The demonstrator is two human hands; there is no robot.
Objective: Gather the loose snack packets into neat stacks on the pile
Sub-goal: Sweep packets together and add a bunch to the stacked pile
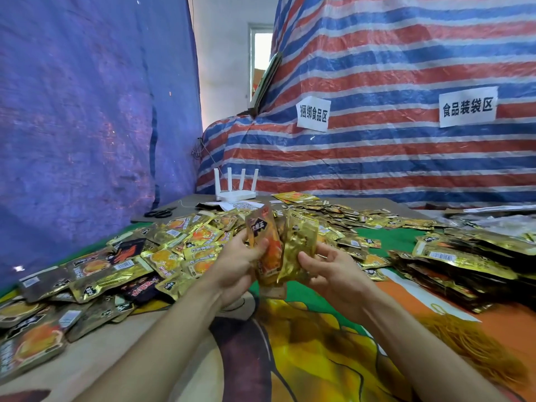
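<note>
While the left hand (237, 264) grips it, fingers curled round the front and thumb pressed on the orange print, a small upright bundle of gold foil snack packets (293, 242) stands lifted just above the middle of the table. The right hand (329, 266) is on the other side, palm turned up, thumb against the gold face, fingers curled in at the bundle's edge, so both hands are holding it.

Under the forearms lies a bright printed cloth in orange, yellow and green (319, 352). Off to the left, a loose heap of gold and black packets (130, 265) sprawls every which way, some face up, some showing barcodes. Over on the right, neat stacked rows of gold packets (464, 265) sit layered, well apart from the hands. More scattered packets run across the far side between the two.

Further back, a white router with four upright antennas (236, 188) stands at the table's far edge, with black scissors (161, 212) lying to its left. Behind it all hang a blue plastic tarp (87, 111) on the left and a red, white and blue striped tarp (391, 158) on the right, with two white paper signs (467, 107) stuck to it.
</note>
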